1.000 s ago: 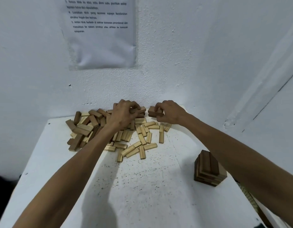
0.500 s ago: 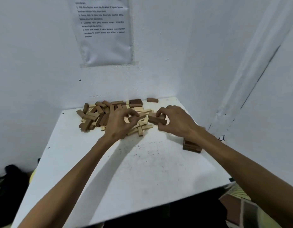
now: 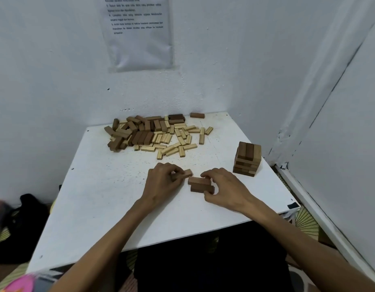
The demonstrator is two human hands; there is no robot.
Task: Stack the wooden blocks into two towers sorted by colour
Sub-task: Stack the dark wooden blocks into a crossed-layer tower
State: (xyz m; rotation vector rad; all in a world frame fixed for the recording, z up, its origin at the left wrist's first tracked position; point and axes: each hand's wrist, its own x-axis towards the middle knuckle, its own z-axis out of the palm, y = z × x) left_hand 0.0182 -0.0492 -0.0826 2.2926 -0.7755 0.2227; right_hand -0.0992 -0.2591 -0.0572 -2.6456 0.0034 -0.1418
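A: On the table [image 3: 119,207]: loose pile [image 3: 157,133] at the far edge, dark tower [image 3: 246,159] on the right. Which hand is nearer the tower?
B: The right hand [image 3: 224,186]; tower lies beyond it, rightward. It pinches two dark blocks [image 3: 200,184], long axes crosswise. The left hand [image 3: 161,182] pinches one dark block [image 3: 183,173] just beside them.

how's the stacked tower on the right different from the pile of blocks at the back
The tower is stacked in neat crossed layers; the pile lies loose and scattered. The tower shows only brown blocks; the pile mixes brown and pale ones. The tower stands near the right edge of the white table, the pile at its far side. Both are wooden blocks resting on that table.
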